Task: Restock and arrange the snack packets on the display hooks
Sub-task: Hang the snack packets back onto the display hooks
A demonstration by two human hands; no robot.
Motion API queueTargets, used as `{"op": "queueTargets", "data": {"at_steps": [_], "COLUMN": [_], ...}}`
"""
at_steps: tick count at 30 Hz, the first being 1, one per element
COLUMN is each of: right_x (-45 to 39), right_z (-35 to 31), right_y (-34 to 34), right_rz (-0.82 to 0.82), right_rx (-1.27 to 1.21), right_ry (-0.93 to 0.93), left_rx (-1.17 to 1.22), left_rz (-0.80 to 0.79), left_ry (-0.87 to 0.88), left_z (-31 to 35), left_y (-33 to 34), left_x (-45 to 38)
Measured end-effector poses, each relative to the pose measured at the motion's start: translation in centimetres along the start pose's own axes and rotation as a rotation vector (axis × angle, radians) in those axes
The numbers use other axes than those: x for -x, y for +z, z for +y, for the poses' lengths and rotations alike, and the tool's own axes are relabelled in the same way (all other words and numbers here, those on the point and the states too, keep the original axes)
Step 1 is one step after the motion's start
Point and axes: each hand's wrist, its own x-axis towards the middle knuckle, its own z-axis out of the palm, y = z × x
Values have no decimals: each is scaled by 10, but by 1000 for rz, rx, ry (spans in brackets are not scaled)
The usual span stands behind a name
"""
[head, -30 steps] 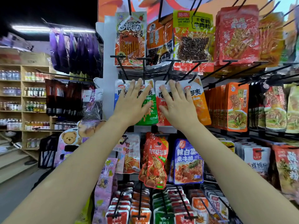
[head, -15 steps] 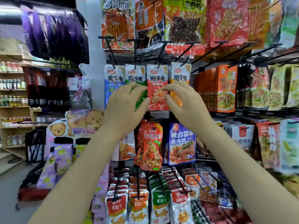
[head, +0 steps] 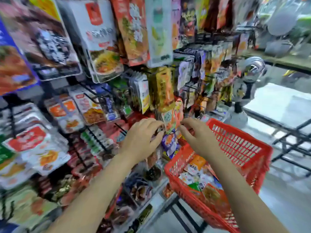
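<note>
Both hands were up at the corner of the display rack (head: 94, 101), and the picture was badly smeared with motion. The left hand (head: 142, 138) had its fingers curled in toward a small orange-and-white snack packet (head: 169, 121) hanging at that corner, fingertips right at the packet's left edge; whether they truly pinched it, the blur would not let me tell. The right hand (head: 196, 135) came in from the other side, fingers bent, tips just beside the packet's right edge, and its hold was equally unclear. Directly above hung a longer orange packet (head: 164, 89), touching the small one's top. Below the right forearm sat a red basket (head: 239, 148), loose packets (head: 198, 179) heaped in its bottom. Rows of hooked packets filled the rack's left face, a big white noodle pack (head: 99, 39) near its top edge.
</note>
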Motion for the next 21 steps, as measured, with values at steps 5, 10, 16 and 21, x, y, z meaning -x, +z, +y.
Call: {"op": "queueTargets", "data": {"at_steps": [5,10,16,21], "right_x": [54,90,98,105], "right_z": [138,221,243,248], "right_y": [16,59,100,101], "right_rz": [-186,-367,-1005,-1524], "right_rx": [6,-35,45,211], "right_ry": [427,658,688,627], "left_rx": [69,61,40,7], "left_rz": [-429,-581,-640,-619], "left_ry": [-74,-129,-174,-213], "left_z": [30,22,11,20], "left_y": [145,223,246,248], "left_x": [-15,4,17,16]}}
